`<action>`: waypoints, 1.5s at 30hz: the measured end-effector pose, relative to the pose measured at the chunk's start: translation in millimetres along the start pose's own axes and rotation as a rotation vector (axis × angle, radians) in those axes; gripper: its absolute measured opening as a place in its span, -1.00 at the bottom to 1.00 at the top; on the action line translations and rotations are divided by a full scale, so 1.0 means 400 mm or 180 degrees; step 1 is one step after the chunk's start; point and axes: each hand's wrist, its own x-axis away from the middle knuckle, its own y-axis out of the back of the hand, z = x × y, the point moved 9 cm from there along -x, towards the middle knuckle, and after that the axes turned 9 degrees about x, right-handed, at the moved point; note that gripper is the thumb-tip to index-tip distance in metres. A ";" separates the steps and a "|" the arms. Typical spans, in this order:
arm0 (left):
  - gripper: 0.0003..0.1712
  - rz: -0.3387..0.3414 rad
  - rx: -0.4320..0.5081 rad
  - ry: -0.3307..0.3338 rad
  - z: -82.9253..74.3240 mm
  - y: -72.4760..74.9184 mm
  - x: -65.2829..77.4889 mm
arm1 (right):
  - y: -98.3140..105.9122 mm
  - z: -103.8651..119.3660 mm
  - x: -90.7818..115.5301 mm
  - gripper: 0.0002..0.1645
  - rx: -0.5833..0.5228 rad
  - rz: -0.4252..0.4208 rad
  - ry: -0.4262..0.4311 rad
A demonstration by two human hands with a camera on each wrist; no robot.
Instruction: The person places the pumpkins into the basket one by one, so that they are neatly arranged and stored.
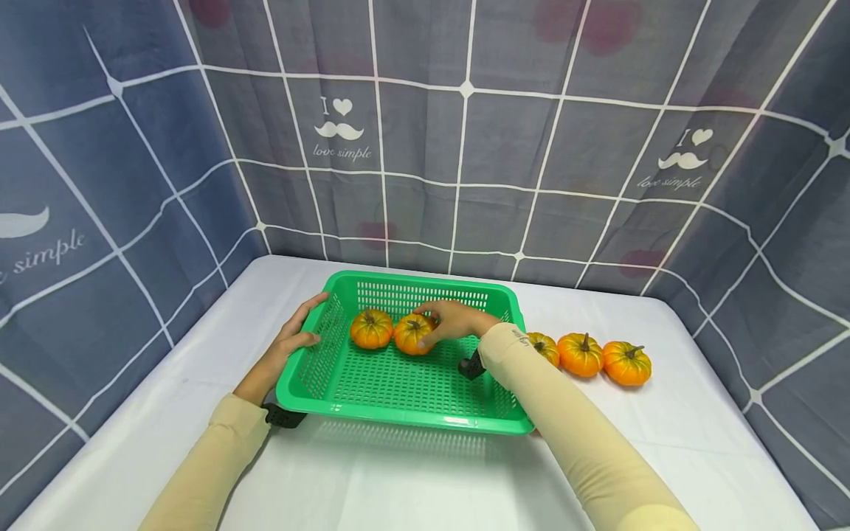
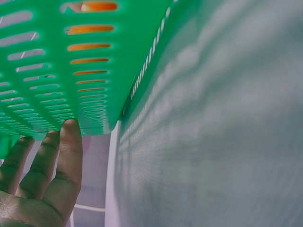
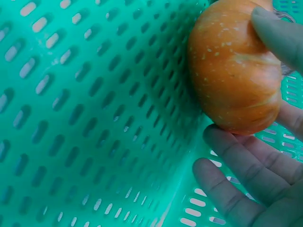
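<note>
A green perforated plastic basket (image 1: 398,380) is in the middle of the head view. My left hand (image 1: 292,339) holds its left rim, thumb over the edge; in the left wrist view the fingers (image 2: 71,156) lie against the slotted outer side. Inside the basket, my right hand (image 1: 454,321) grips a small orange pumpkin (image 1: 412,335) with streaked green-yellow markings around its stem. The right wrist view shows the thumb on top of this pumpkin (image 3: 234,71) and fingertips below it. A second small pumpkin (image 1: 372,329) sits just to its left in the basket.
Right of the basket, three more small pumpkins (image 1: 581,355) form a row on the white-covered table (image 1: 697,435), the nearest partly behind my right sleeve (image 1: 564,428). Grey-blue curtains (image 1: 425,133) with white grid lines enclose the table at the back and both sides.
</note>
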 end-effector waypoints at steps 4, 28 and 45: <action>-0.08 -0.0010 -0.0001 0.0040 -0.001 0.002 -0.001 | 0.001 0.002 -0.004 -0.12 -0.0030 -0.0019 0.0030; -0.08 -0.0047 -0.0098 0.0041 -0.003 0.007 -0.006 | 0.021 0.000 0.006 -0.12 -0.0160 -0.0031 -0.0026; -0.08 -0.0035 0.0021 0.0062 0.006 0.003 -0.002 | 0.083 0.027 0.056 -0.14 -0.0494 -0.0182 0.0096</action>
